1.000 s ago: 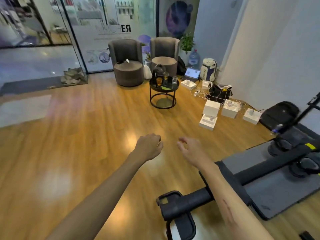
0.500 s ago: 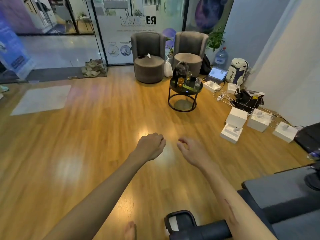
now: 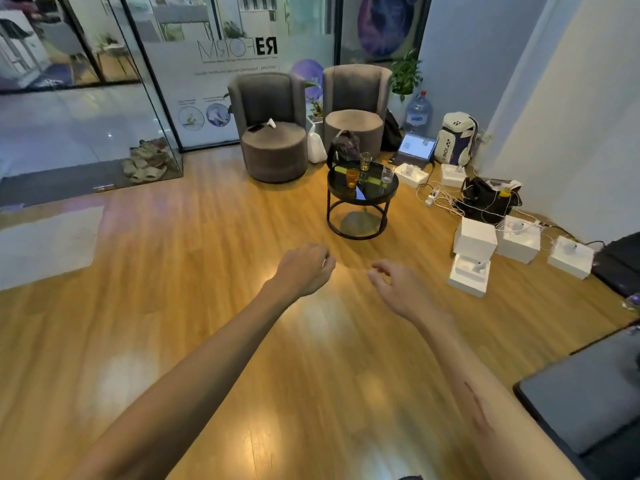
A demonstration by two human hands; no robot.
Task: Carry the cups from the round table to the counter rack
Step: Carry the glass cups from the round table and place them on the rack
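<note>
Three glass cups (image 3: 352, 177) (image 3: 365, 161) (image 3: 387, 174) stand on one round worktop (image 3: 362, 197); two grey armchairs (image 3: 270, 128) (image 3: 355, 110), five white boxes (image 3: 474, 239) (image 3: 518, 239) (image 3: 569, 256) (image 3: 468, 275) (image 3: 412, 174), one water jug (image 3: 418, 114), one backpack (image 3: 455, 138), two hands (image 3: 304, 268) (image 3: 398, 289)

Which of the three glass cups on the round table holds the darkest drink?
The leftmost glass cup on the round black table, filled with amber liquid. The rear cup holds a paler drink, and the right cup looks clear.

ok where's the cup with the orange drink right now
In the head view the orange-filled cup stands on the left part of the round black table, ahead of both hands, with two clear glasses to its right and the grey armchairs behind.
</note>
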